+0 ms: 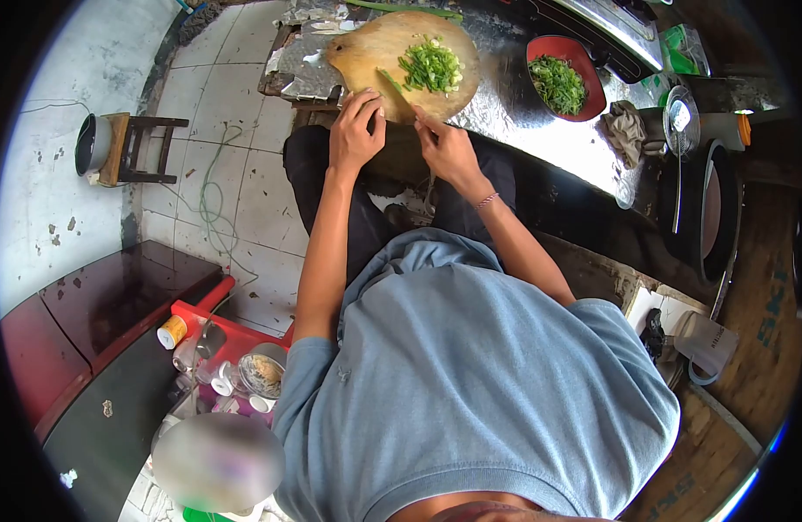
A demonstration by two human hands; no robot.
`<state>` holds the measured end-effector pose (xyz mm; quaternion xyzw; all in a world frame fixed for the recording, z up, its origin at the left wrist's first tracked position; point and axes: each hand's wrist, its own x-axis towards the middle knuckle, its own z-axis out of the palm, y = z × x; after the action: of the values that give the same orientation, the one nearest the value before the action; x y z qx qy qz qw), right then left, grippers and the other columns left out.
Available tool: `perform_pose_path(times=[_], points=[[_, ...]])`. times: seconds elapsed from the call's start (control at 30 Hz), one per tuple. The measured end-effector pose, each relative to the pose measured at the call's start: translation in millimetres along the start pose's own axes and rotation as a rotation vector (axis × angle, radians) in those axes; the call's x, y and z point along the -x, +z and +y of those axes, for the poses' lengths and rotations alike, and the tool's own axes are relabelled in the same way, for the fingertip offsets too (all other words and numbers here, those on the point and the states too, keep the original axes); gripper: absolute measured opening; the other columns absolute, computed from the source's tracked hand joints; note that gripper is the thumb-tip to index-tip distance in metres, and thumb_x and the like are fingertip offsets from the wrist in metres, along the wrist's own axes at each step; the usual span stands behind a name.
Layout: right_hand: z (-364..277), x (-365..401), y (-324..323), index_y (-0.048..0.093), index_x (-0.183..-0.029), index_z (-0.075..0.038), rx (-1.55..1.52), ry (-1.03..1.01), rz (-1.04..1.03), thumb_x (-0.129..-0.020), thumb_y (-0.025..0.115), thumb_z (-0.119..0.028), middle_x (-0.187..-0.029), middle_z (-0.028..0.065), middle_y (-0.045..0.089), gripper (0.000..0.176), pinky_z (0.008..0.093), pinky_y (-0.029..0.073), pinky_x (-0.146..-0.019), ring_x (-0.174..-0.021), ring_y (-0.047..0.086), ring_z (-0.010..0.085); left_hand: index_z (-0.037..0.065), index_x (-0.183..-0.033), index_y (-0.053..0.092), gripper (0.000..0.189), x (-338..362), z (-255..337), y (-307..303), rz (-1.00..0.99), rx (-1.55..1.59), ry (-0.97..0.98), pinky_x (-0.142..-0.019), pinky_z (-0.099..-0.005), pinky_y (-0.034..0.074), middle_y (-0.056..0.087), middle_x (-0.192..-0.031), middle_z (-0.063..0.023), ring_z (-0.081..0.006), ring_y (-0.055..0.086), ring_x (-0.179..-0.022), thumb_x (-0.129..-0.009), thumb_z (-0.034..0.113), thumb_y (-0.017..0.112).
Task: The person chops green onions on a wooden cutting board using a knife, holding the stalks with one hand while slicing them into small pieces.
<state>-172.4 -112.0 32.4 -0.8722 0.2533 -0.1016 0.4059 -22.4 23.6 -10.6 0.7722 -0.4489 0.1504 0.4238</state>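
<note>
A round wooden cutting board [357,54] lies at the counter's near edge, with a heap of chopped green onion [433,66] on its right half. My right hand [447,155] is closed around a knife [401,94], seen nearly edge-on and pointing up and left across the board, its handle hidden by my fingers. Beside it, green shows along the blade. My left hand [357,130] rests at the board's near left edge, fingers curled and close together; I cannot tell what is under them. Long green onion stalks [409,9] lie behind the board.
Right of the board stands a red bowl [598,80] of chopped greens, near a black stove [583,35]. A crumpled cloth [624,133] and a wire strainer [682,122] are farther right. A wooden stool [148,150] stands on the left, above a cable [211,196] on the tiles.
</note>
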Motion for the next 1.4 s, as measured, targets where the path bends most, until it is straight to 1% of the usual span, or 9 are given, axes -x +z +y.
perform_pose_path(times=[0.2, 0.33, 0.4, 0.63, 0.8, 1.03, 1.23, 1.33, 1.4], points=[[-3, 5, -10, 0.063, -0.149, -0.021, -0.085, 0.045, -0.092, -0.108, 0.060, -0.026, -0.066, 0.0188, 0.059, 0.041, 0.0374, 0.052, -0.062, -0.057, 0.063, 0.0223, 0.003, -0.107, 0.073, 0.015, 0, 0, 0, -0.007, 0.006, 0.008, -0.110, -0.0467, 0.052, 0.072, -0.117, -0.0104, -0.0319, 0.070, -0.116, -0.093, 0.007, 0.069], [-10, 9, -10, 0.063, -0.149, -0.021, -0.101, 0.014, -0.120, -0.108, 0.059, -0.026, -0.064, 0.0154, 0.057, 0.041, 0.0365, 0.052, -0.062, -0.056, 0.060, 0.0176, 0.003, -0.105, 0.073, 0.014, 1, 0, 1, 0.001, 0.008, -0.004, -0.109, -0.0466, 0.052, 0.072, -0.116, -0.0105, -0.0321, 0.071, -0.115, -0.093, 0.008, 0.069], [-14, 10, -10, 0.067, -0.143, -0.019, -0.113, 0.036, -0.146, -0.105, 0.060, -0.025, -0.082, 0.0279, 0.067, 0.039, 0.0475, 0.055, -0.073, -0.077, 0.070, 0.0451, 0.002, -0.105, 0.073, 0.014, 1, -2, 1, -0.002, 0.009, -0.007, -0.109, -0.0465, 0.053, 0.072, -0.116, -0.0105, -0.0321, 0.071, -0.114, -0.093, 0.008, 0.070], [-23, 10, -11, 0.067, -0.143, -0.018, -0.031, 0.055, -0.164, -0.104, 0.061, -0.024, -0.085, 0.0274, 0.069, 0.039, 0.0486, 0.056, -0.075, -0.081, 0.071, 0.0455, 0.001, -0.104, 0.073, 0.013, 1, -2, 1, -0.001, 0.011, 0.005, -0.108, -0.0466, 0.053, 0.073, -0.114, -0.0115, -0.0326, 0.071, -0.112, -0.092, 0.008, 0.070], [-11, -6, 10, 0.068, -0.141, -0.016, -0.078, -0.132, -0.044, -0.102, 0.062, -0.020, -0.088, 0.0272, 0.071, 0.039, 0.0521, 0.055, -0.076, -0.083, 0.071, 0.0456, 0.001, -0.103, 0.074, 0.013, 0, -1, 0, 0.009, 0.000, 0.013, -0.107, -0.0473, 0.054, 0.074, -0.113, -0.0119, -0.0332, 0.072, -0.112, -0.091, 0.005, 0.071], [-16, 13, -2, 0.070, -0.137, -0.014, -0.112, -0.024, -0.053, -0.102, 0.063, -0.019, -0.085, 0.0292, 0.069, 0.036, 0.0528, 0.055, -0.073, -0.080, 0.070, 0.0472, 0.000, -0.101, 0.074, 0.011, -2, -5, -1, 0.014, 0.018, 0.040, -0.104, -0.0475, 0.054, 0.074, -0.112, -0.0131, -0.0342, 0.072, -0.112, -0.091, 0.004, 0.071], [-5, -10, 16, 0.070, -0.137, -0.016, -0.073, -0.250, 0.053, -0.101, 0.064, -0.020, -0.082, 0.0284, 0.068, 0.036, 0.0523, 0.055, -0.071, -0.078, 0.070, 0.0464, -0.001, -0.101, 0.075, 0.012, -3, -2, -3, 0.022, -0.007, 0.073, -0.102, -0.0453, 0.056, 0.074, -0.110, -0.0135, -0.0350, 0.072, -0.111, -0.090, 0.002, 0.072], [-5, 4, 4, 0.069, -0.139, -0.017, -0.036, -0.174, 0.007, -0.102, 0.063, -0.021, -0.082, 0.0284, 0.068, 0.038, 0.0529, 0.055, -0.071, -0.077, 0.070, 0.0467, 0.001, -0.100, 0.074, 0.011, -2, -1, -1, 0.032, 0.030, 0.025, -0.105, -0.0463, 0.055, 0.074, -0.110, -0.0118, -0.0325, 0.071, -0.113, -0.091, 0.006, 0.071], [-7, 10, -6, 0.065, -0.146, -0.022, 0.023, 0.073, -0.049, -0.106, 0.061, -0.026, -0.085, 0.0264, 0.071, 0.040, 0.0442, 0.055, -0.072, -0.075, 0.072, 0.0408, 0.001, -0.101, 0.074, 0.011, -2, 0, -1, 0.027, 0.035, 0.017, -0.105, -0.0464, 0.055, 0.074, -0.111, -0.0116, -0.0325, 0.071, -0.113, -0.091, 0.005, 0.071]])
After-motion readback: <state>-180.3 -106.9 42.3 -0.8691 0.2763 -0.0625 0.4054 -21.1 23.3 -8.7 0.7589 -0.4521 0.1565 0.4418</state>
